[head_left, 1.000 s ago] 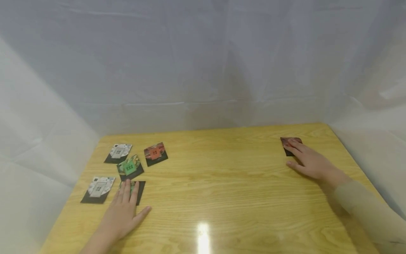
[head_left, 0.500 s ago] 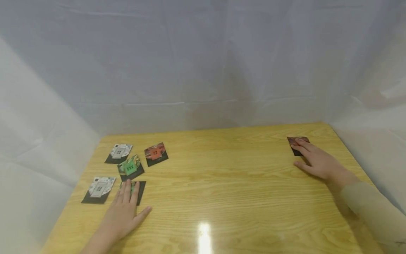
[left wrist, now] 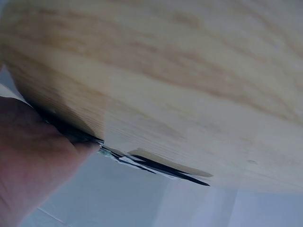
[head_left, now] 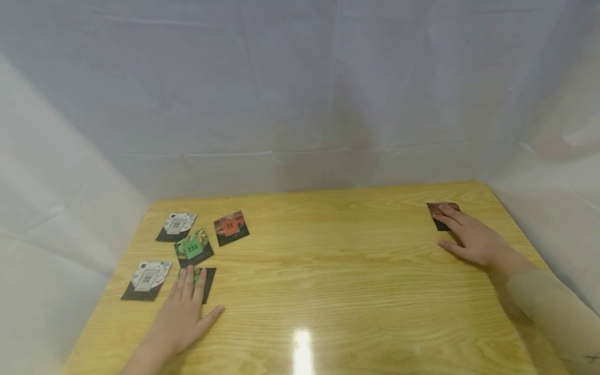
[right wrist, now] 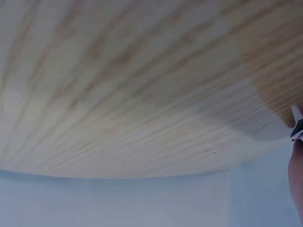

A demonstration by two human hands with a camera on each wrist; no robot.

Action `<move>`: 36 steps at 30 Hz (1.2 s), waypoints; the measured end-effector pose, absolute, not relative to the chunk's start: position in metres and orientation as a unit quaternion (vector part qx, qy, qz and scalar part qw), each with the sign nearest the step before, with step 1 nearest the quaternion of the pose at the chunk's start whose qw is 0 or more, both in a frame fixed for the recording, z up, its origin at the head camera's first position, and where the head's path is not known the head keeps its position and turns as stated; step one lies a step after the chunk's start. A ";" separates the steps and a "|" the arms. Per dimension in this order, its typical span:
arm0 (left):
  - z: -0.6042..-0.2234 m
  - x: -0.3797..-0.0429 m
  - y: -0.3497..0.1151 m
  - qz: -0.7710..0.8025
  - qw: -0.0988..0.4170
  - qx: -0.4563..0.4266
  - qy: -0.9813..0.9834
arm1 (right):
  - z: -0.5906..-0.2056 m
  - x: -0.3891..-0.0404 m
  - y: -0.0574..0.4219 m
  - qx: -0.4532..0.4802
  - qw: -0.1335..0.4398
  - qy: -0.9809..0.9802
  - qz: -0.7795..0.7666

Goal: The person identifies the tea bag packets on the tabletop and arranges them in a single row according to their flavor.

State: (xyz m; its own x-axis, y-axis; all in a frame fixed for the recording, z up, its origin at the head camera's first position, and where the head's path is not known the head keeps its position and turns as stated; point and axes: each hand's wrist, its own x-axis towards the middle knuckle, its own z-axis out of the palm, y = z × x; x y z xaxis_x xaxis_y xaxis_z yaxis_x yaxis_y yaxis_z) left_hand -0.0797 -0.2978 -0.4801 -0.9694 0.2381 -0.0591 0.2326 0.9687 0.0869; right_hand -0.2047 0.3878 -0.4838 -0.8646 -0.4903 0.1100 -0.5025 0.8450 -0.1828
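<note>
In the head view, my left hand (head_left: 180, 320) lies flat with its fingers stretched over a green-and-black square packet (head_left: 209, 285), partly covering it. My right hand (head_left: 475, 244) rests its fingertips on a dark red square packet (head_left: 433, 209) near the far right corner, thumb spread on the wood. The left wrist view shows the left hand (left wrist: 42, 165) low over thin dark packet edges (left wrist: 165, 169). At the right border of the right wrist view, part of the right hand (right wrist: 297, 179) shows beside a packet edge (right wrist: 297, 128).
Around the left hand lie a second green packet (head_left: 193, 248), a red one (head_left: 231, 227), and two white-and-black ones, one farther back (head_left: 175, 226) and a nearer white packet (head_left: 147, 279). White sheeting (head_left: 300, 104) hangs behind and beside the wooden table (head_left: 328, 260).
My right hand has slid the dark red packet a little to the right, toward the table's right edge. The left hand and the packets around it have stayed put.
</note>
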 end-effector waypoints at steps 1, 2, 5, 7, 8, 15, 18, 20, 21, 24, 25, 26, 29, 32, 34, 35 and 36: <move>-0.480 -0.079 -0.298 0.041 0.036 0.118 0.992 | -0.484 -0.205 0.388 0.259 0.030 -0.960 0.105; -0.480 -0.079 -0.298 0.041 0.038 0.117 0.992 | -0.484 -0.204 0.388 0.260 0.031 -0.959 0.106; -0.480 -0.079 -0.298 0.040 0.035 0.117 0.992 | -0.483 -0.204 0.388 0.263 0.034 -0.958 0.109; -0.479 -0.079 -0.297 0.038 0.033 0.119 0.992 | -0.482 -0.205 0.388 0.264 0.034 -0.958 0.109; -0.479 -0.079 -0.297 0.037 0.031 0.120 0.992 | -0.482 -0.204 0.387 0.264 0.034 -0.958 0.109; -0.478 -0.079 -0.296 0.034 0.034 0.121 0.991 | -0.480 -0.203 0.387 0.259 0.029 -0.959 0.111; -0.478 -0.079 -0.296 0.040 0.035 0.120 0.991 | -0.479 -0.205 0.386 0.263 0.035 -0.958 0.110; -0.477 -0.079 -0.296 0.041 0.031 0.122 0.991 | -0.478 -0.206 0.384 0.264 0.037 -0.957 0.112; -0.477 -0.079 -0.296 0.044 0.033 0.121 0.991 | -0.476 -0.208 0.383 0.265 0.038 -0.957 0.109; -0.477 -0.079 -0.296 0.043 0.032 0.122 0.991 | -0.473 -0.211 0.378 0.272 0.039 -0.957 0.093; -0.476 -0.078 -0.295 0.042 0.028 0.124 0.991 | -0.471 -0.212 0.375 0.273 0.039 -0.957 0.090; -0.476 -0.078 -0.295 0.042 0.031 0.123 0.991 | -0.470 -0.213 0.373 0.275 0.039 -0.957 0.083; -0.476 -0.078 -0.296 0.044 0.037 0.121 0.991 | -0.466 -0.216 0.364 0.279 0.033 -0.957 0.074; -0.476 -0.078 -0.296 0.050 0.045 0.117 0.991 | -0.462 -0.219 0.354 0.277 0.024 -0.958 0.074; -0.476 -0.078 -0.297 0.053 0.045 0.116 0.991 | -0.459 -0.221 0.347 0.278 0.021 -0.958 0.073; -0.476 -0.078 -0.297 0.055 0.045 0.116 0.991 | -0.458 -0.222 0.343 0.279 0.020 -0.957 0.073; -0.477 -0.078 -0.297 0.055 0.044 0.116 0.991 | -0.457 -0.223 0.339 0.280 0.020 -0.957 0.072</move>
State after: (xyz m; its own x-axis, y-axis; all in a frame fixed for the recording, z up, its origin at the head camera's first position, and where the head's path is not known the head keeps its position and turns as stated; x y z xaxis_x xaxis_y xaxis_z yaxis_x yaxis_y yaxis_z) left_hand -0.0777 -0.2974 -0.4765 -0.9693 0.2344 -0.0747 0.2248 0.9672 0.1186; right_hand -0.2235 0.3387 -0.4574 -0.8424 -0.5330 0.0789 -0.5388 0.8328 -0.1273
